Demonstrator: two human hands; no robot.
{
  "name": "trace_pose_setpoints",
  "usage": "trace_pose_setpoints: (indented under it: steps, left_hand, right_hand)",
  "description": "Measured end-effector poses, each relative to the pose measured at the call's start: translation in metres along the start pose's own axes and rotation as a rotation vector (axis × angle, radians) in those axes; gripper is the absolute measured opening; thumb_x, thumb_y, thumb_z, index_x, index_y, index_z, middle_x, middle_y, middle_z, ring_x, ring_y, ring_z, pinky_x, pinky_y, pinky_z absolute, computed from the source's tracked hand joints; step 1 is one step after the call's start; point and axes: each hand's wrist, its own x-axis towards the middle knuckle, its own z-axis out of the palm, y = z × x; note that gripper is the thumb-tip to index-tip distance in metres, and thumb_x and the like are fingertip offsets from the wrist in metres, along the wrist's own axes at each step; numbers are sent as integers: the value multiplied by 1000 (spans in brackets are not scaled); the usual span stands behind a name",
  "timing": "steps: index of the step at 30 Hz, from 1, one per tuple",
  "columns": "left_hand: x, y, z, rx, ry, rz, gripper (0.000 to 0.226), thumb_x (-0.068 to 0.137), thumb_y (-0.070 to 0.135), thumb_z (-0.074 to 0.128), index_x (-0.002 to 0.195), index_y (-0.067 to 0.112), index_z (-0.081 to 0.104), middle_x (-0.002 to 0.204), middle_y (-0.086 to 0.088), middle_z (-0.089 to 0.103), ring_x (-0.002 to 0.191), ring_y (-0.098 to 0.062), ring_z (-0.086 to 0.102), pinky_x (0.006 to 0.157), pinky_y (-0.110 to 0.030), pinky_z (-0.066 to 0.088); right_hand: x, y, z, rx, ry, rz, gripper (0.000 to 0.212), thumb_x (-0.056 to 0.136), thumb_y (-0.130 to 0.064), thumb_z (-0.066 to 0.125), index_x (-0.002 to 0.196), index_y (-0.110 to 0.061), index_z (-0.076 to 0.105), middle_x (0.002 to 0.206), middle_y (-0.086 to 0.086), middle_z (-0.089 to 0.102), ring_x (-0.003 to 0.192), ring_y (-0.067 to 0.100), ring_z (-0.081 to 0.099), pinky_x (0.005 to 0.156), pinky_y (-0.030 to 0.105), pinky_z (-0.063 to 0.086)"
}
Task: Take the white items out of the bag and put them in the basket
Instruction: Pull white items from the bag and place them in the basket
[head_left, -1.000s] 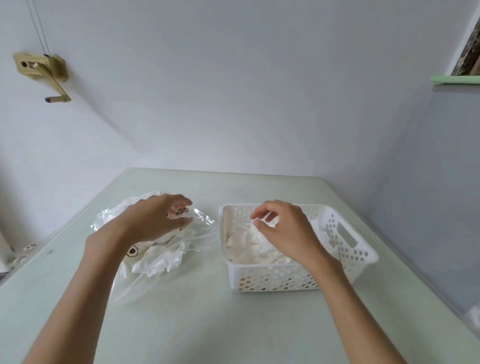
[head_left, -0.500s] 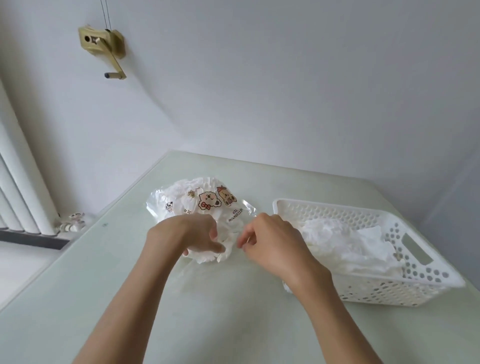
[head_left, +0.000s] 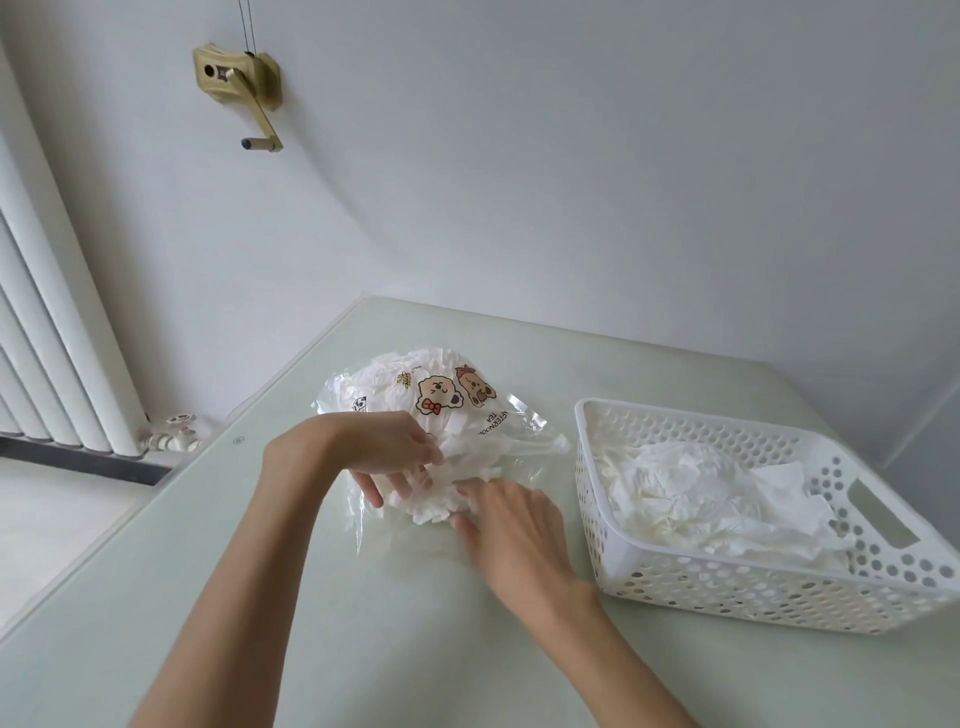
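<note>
We see a pale green table (head_left: 322, 597) with both of the person's bare hands meeting at a clear plastic bag (head_left: 524, 421) printed with cartoon animals. The bag lies on its side, just beyond the hands; its long axis runs away from the person and slightly leftward, its closed, printed end pointing toward the far wall and its open mouth facing the hands. The left hand (head_left: 384, 452) reaches in from the left, its fingers partly curled and spread over the bag's mouth, gripping the film together with a crumpled white tissue (head_left: 431, 506) that bulges out of the opening. The right hand (head_left: 511, 525) lies directly right of and nearer than the left, palm down, its fingers fairly straight and its fingertips touching the near edge of the same tissue; whether they pinch it we cannot tell. More white tissues (head_left: 384, 376) fill the bag beyond the left hand, visible through the film.

To the right of the right hand, apart from it, stands a white perforated plastic basket (head_left: 779, 597), its long axis running away from the person and a slot handle in its right end wall. A heap of crumpled tissues (head_left: 696, 493) lies inside it.

Beyond the left forearm, off the table's left edge, we see a white radiator (head_left: 47, 332) with its valve (head_left: 176, 434). On the wall above the bag is a brass-coloured crank fitting (head_left: 239, 78).
</note>
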Motion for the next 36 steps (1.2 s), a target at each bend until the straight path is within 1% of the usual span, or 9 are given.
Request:
trace_pose_setpoints:
  steps: [6, 9, 11, 14, 19, 22, 26, 32, 36]
  left_hand:
    - [1, 1, 3, 48, 0, -4, 37, 102, 34, 41, 128, 14, 57, 117, -2, 63, 87, -7, 65, 59, -20, 56]
    - [1, 2, 3, 56, 1, 14, 36, 102, 34, 41, 127, 15, 58, 115, 0, 62, 83, -5, 64, 59, -19, 56]
    - [1, 3, 4, 64, 25, 26, 34, 102, 34, 42, 125, 16, 58, 111, 2, 61, 81, -5, 65, 57, -20, 55]
    - [4, 2, 4, 95, 44, 40, 28, 101, 33, 44, 122, 21, 59, 107, 3, 61, 80, -5, 66, 56, -20, 55]
    - [2, 3, 5, 142, 46, 59, 27, 98, 34, 49, 119, 24, 62, 109, 3, 63, 85, -8, 66, 64, -20, 56]
    - [1, 5, 4, 151, 71, 73, 28, 95, 37, 54, 119, 26, 61, 103, 6, 62, 86, -10, 67, 71, -24, 56]
    - [2, 7, 3, 226, 125, 110, 35, 90, 44, 60, 121, 28, 59, 111, 7, 62, 70, -6, 61, 66, -18, 47]
    - [0, 19, 4, 138, 210, 283, 30, 92, 41, 58, 121, 35, 58, 111, 21, 58, 101, -5, 62, 86, -23, 48]
    - [-5, 47, 17, -57, 288, 470, 38, 96, 49, 43, 126, 31, 58, 114, 14, 64, 106, -5, 60, 94, -29, 48]
  right_hand:
    - [-6, 9, -23, 90, 10, 48, 16, 95, -25, 53, 102, -24, 68, 101, -1, 68, 99, 26, 62, 72, 30, 41]
    - [-11, 12, -47, 164, 18, 33, 9, 92, -28, 58, 93, -26, 67, 81, -9, 57, 87, 19, 60, 69, 26, 38]
    - [-14, 13, -60, 184, 62, 10, 7, 92, -31, 59, 88, -27, 64, 85, -13, 50, 82, 13, 54, 69, 25, 36]
    - [-15, 17, -72, 253, 146, 20, 7, 93, -31, 56, 86, -28, 59, 104, -15, 53, 93, 9, 56, 75, 28, 43]
    - [-7, 38, -82, 638, 172, 124, 12, 91, -23, 58, 80, -26, 56, 83, -9, 68, 78, 8, 67, 78, 37, 54]
    - [-4, 49, -89, 778, 250, 165, 12, 93, -21, 57, 81, -22, 56, 79, -6, 71, 76, 8, 68, 81, 34, 53]
    - [-1, 65, -99, 1115, 171, 282, 14, 97, -17, 50, 84, -16, 57, 68, -10, 65, 71, 9, 66, 90, 34, 52]
    - [-6, 84, -113, 1480, 215, 391, 20, 98, -14, 45, 81, -13, 57, 71, 0, 57, 66, 14, 55, 58, 25, 42]
    - [-9, 87, -119, 1665, 97, 350, 19, 97, -21, 45, 93, -9, 60, 82, 5, 56, 77, 16, 55, 64, 27, 40]
